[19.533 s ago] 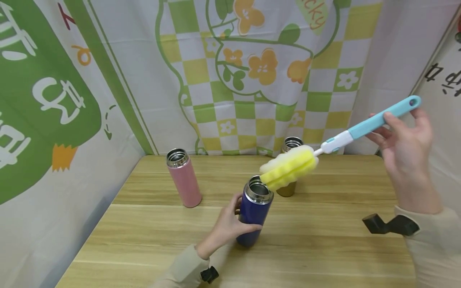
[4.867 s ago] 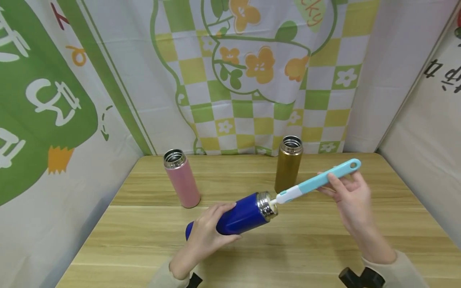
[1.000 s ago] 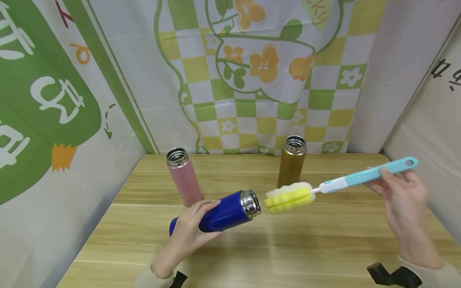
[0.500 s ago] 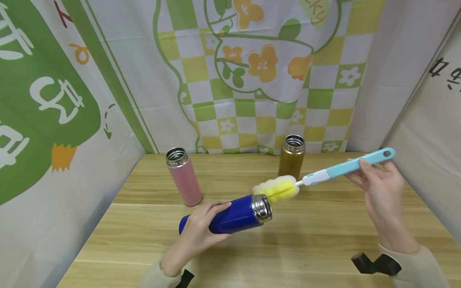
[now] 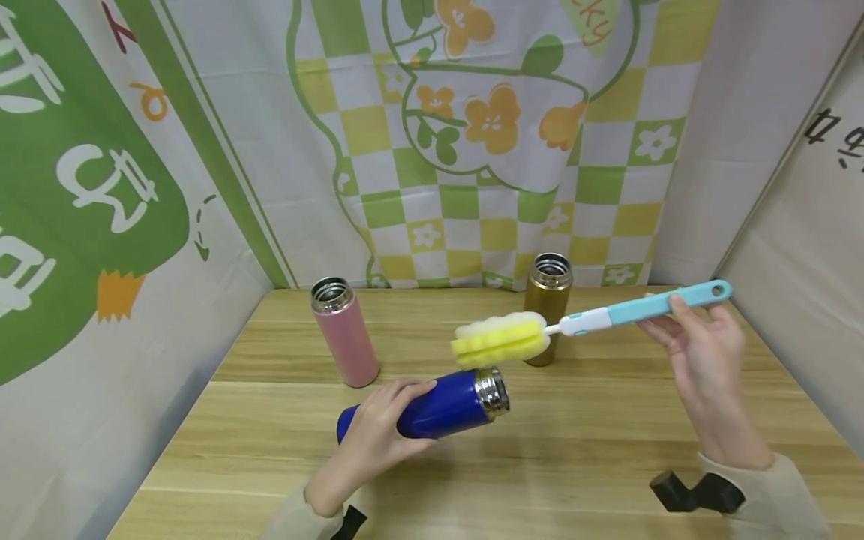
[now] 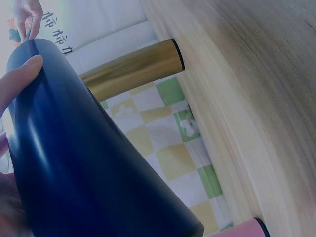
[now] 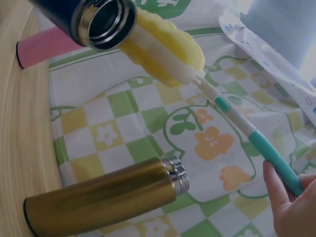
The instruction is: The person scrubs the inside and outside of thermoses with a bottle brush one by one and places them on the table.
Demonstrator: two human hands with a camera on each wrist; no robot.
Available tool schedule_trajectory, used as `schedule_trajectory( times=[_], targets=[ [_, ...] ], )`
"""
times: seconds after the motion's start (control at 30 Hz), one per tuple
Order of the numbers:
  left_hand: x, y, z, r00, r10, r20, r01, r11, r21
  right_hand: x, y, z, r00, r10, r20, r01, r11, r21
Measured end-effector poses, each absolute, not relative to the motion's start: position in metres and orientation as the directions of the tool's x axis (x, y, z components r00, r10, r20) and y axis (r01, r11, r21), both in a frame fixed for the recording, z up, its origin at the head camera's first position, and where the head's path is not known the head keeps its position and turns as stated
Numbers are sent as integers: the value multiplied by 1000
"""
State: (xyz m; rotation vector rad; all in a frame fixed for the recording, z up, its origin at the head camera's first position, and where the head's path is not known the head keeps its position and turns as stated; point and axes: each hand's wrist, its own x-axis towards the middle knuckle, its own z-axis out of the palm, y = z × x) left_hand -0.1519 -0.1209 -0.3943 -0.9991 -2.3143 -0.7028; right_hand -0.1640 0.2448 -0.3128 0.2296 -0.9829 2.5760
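Note:
My left hand (image 5: 378, 427) grips a blue thermos bottle (image 5: 442, 405), tilted with its open steel mouth pointing right. In the left wrist view the blue bottle (image 6: 84, 143) fills much of the frame, my thumb (image 6: 24, 76) along its side. My right hand (image 5: 702, 352) pinches the light blue handle (image 5: 648, 307) of a sponge bottle brush. Its yellow and white sponge head (image 5: 502, 341) is outside the bottle, above the mouth and neck in the head view. In the right wrist view, the sponge (image 7: 165, 47) shows beside the steel mouth (image 7: 108, 24); whether they touch I cannot tell.
A pink bottle (image 5: 347, 337) without a lid stands upright at the back left of the wooden table (image 5: 580, 450). Behind the brush stands a gold bottle (image 5: 548, 300), also uncapped. A checked cloth (image 5: 466, 202) hangs behind the table's far edge.
Over the last second the brush has moved left, and its sponge is now above the bottle's neck. The blue bottle has shifted slightly right. Earlier the sponge was inside the bottle.

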Motion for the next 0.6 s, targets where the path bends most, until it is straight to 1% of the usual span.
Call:
schedule_trajectory(
  times=[0.13, 0.3, 0.47, 0.6],
  targets=[
    [-153, -122, -396, -626, 476, 618, 738, 617, 272, -164, 247, -315, -923, 248, 293, -379, -705, -599],
    [-154, -122, -397, -645, 455, 614, 721, 629, 291, -163, 252, -317, -931, 211, 298, -354, -720, -597],
    [-157, -124, -397, -672, 419, 610, 693, 645, 320, -160, 256, -317, -944, 174, 282, -320, -697, -642],
    [-158, -126, -396, -669, 404, 624, 698, 631, 340, -159, 259, -317, -944, 150, 295, -315, -676, -666]
  ],
)
